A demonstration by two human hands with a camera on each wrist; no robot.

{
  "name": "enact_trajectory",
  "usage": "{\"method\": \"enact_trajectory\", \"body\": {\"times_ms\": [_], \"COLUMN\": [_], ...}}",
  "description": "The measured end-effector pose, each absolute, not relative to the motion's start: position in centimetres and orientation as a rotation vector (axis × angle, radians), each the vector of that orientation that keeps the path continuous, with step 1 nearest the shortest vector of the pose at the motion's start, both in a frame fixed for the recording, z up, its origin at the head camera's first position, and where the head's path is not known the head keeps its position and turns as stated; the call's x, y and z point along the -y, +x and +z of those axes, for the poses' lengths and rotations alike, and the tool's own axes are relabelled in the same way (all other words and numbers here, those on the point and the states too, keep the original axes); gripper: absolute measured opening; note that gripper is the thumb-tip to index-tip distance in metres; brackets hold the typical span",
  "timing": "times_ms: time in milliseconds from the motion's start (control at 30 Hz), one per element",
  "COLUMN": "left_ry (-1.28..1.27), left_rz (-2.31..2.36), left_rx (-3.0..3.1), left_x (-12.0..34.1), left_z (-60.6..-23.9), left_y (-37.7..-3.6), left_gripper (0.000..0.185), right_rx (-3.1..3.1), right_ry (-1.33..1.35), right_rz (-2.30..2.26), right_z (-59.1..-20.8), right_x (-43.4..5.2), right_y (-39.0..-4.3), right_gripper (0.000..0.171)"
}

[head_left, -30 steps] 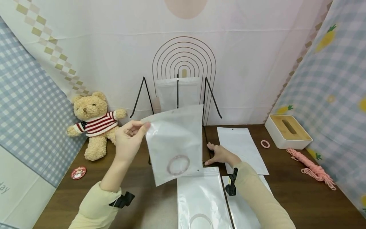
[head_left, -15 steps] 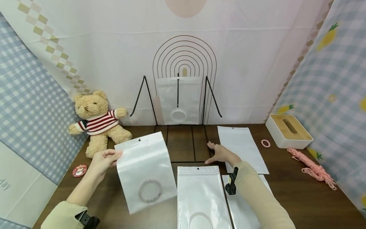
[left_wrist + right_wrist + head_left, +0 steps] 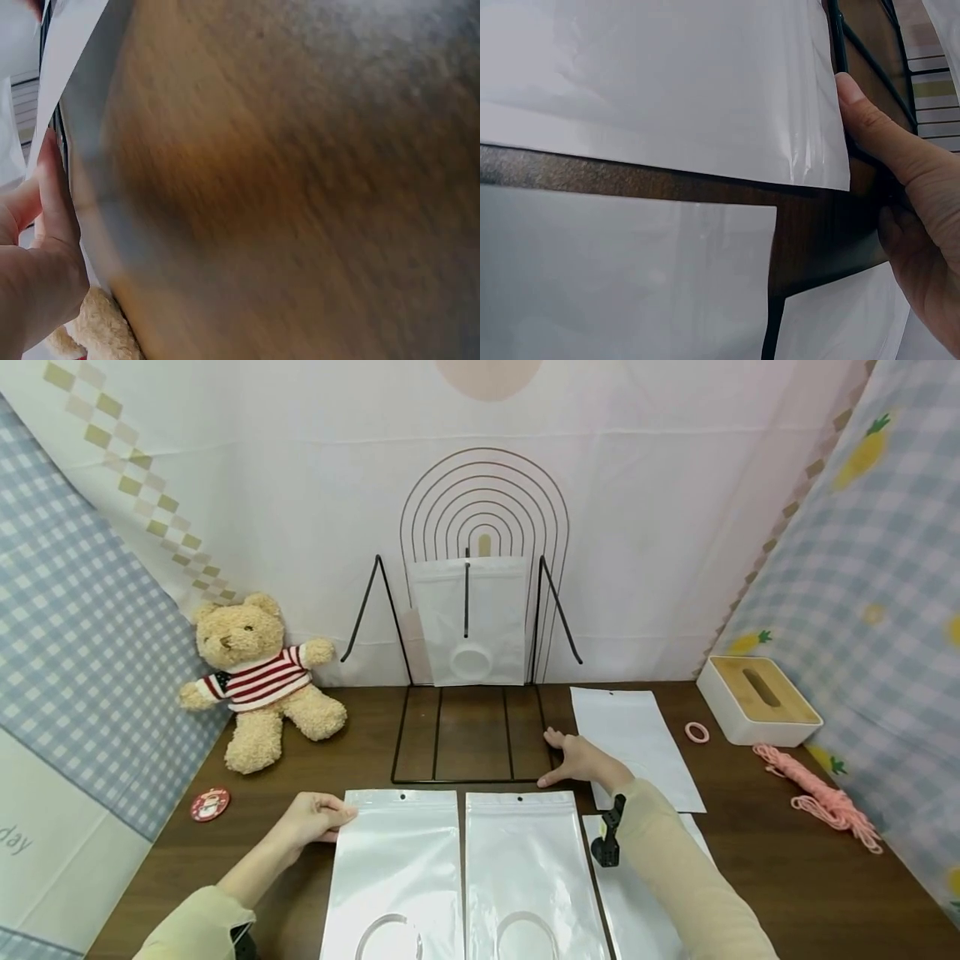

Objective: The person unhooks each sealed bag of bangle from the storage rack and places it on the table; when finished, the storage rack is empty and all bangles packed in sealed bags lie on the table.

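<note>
A white zip bag (image 3: 401,852) with a ring outline showing through its lower part lies at the front of the table. My left hand (image 3: 311,818) pinches its upper left corner; in the left wrist view the hand (image 3: 45,247) shows at the left edge beside the bag's rim. Close to its right lies a similar bag (image 3: 532,852). My right hand (image 3: 585,764) rests at the front right corner of a black wire rack (image 3: 472,781), thumb on the front bar, fingers outstretched along the side bar. Another white bag (image 3: 442,610) hangs on the rack's middle hook.
Two more white bags, one at the back (image 3: 630,735) and one partly under the right forearm (image 3: 626,893), lie on the right. A pink ring (image 3: 697,732), tissue box (image 3: 750,727) and pink rope (image 3: 817,793) are further right. A teddy bear (image 3: 251,693) and round badge (image 3: 210,805) are left.
My left hand has brought the bag down from in front of the rack, first leftward, then flat onto the table beside the other bag. My right hand has stayed at the rack's corner.
</note>
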State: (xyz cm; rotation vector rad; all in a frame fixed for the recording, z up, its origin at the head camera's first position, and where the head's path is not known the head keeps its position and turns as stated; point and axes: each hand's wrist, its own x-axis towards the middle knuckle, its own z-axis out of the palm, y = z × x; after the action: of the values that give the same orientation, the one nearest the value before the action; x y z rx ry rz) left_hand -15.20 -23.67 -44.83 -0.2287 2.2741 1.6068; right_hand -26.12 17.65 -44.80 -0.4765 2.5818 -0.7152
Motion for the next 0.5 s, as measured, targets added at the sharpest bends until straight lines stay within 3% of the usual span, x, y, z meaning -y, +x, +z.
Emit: {"method": "enact_trajectory", "body": {"times_ms": [267, 500], "left_ry": [-0.126, -0.178], "left_rz": [1.533, 1.169], "left_rx": [-2.323, -2.589], "left_x": [23.5, 21.9], "left_z": [-45.3, -44.3], "left_y": [-15.4, -15.6], "left_gripper": [0.018, 0.014], "right_rx": [-2.582, -2.591], "right_ry": [-0.485, -0.477], "right_rz": [-0.710, -0.703], "right_z": [-44.8, -44.7], "right_x": [-17.6, -17.6], "right_y": [-26.2, -26.1], "right_gripper": [0.101, 0.101]}}
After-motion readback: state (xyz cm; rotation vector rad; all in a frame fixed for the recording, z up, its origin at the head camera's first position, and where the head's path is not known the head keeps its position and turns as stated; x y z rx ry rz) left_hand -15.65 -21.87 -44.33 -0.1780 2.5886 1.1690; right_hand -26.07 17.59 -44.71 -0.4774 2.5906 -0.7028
